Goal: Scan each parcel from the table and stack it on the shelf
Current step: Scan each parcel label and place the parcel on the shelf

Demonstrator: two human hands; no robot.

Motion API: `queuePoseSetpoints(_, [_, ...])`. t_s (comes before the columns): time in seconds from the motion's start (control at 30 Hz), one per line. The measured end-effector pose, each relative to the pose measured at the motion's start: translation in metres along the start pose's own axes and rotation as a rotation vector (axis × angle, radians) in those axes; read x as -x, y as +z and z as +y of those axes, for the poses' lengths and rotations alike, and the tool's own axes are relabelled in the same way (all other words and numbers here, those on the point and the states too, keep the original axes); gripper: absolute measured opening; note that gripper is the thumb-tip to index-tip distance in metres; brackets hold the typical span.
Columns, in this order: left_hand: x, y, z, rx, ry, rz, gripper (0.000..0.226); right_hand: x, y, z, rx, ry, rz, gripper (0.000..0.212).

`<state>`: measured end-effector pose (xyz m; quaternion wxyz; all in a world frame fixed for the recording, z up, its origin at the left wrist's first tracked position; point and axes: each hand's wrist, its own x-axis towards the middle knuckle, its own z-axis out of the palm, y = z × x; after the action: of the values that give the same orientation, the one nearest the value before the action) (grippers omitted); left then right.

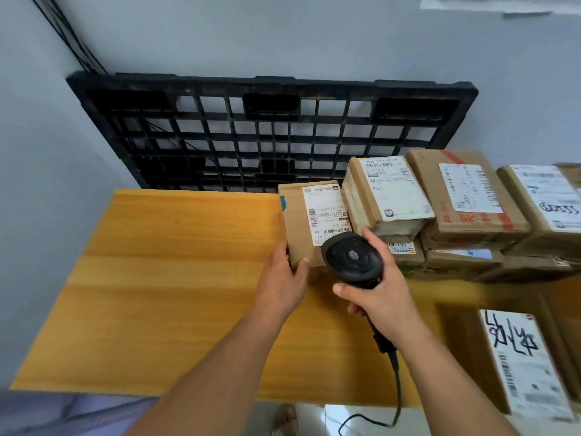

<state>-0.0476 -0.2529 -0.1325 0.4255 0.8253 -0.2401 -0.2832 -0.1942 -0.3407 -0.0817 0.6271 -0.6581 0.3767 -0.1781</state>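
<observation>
A wide yellow wooden table fills the left and the middle of the view, and its near edge is partly covered by both forearms. Behind its far edge a black plastic pallet leans against the grey wall; the lower part of it is hidden by the table and the boxes. On the right stands a pile of cardboard parcels with white labels. The lower ones are mostly hidden under the upper ones, and the pile is cut off at the right border. Near right lies one more box with thick black handwriting on its label; it is blurred, and I cannot tell what it rests on. The parcel being handled is at the far part of the table, just beside the left of the pile, with its label up. Its print is too small to read, and its near right corner is hidden by the scanner. The left hand grips its near left corner, thumb on top. The right hand is curled round the handle of the black scanner, whose head hangs over the label. The cable runs down and leaves the view at the near border.
</observation>
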Motion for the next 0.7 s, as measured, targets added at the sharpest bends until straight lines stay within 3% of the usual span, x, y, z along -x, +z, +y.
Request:
queuePoseSetpoints(0.1, [0.012, -0.009, -0.011, 0.107, -0.026, 0.038, 0.034, 0.002, 0.002, -0.004, 0.011, 0.011, -0.054, 0.097])
queuePoseSetpoints(0.2, [0.021, -0.022, -0.024, 0.248, -0.107, 0.057, 0.047, 0.006, 0.007, -0.005, 0.015, 0.024, -0.122, 0.097])
queuePoseSetpoints(0.3, [0.025, -0.028, -0.023, 0.435, -0.197, -0.004, 0.020, 0.008, 0.011, -0.004, 0.016, 0.035, -0.136, 0.098])
queuePoseSetpoints(0.47, [0.029, -0.031, -0.021, 0.603, -0.263, -0.059, 0.016, 0.015, 0.007, -0.004, 0.011, 0.053, -0.149, 0.097])
queuePoseSetpoints(0.53, [0.032, -0.034, -0.023, 0.625, -0.261, -0.069, 0.035, 0.020, 0.004, -0.002, 0.018, 0.058, -0.151, 0.097])
queuePoseSetpoints(0.63, [0.039, -0.040, -0.024, 0.572, -0.209, -0.127, 0.103, 0.029, -0.003, 0.002, 0.023, 0.061, -0.157, 0.097])
queuePoseSetpoints(0.7, [0.045, -0.042, -0.021, 0.505, -0.169, -0.146, 0.117, 0.034, -0.008, 0.003, 0.000, 0.060, -0.170, 0.096])
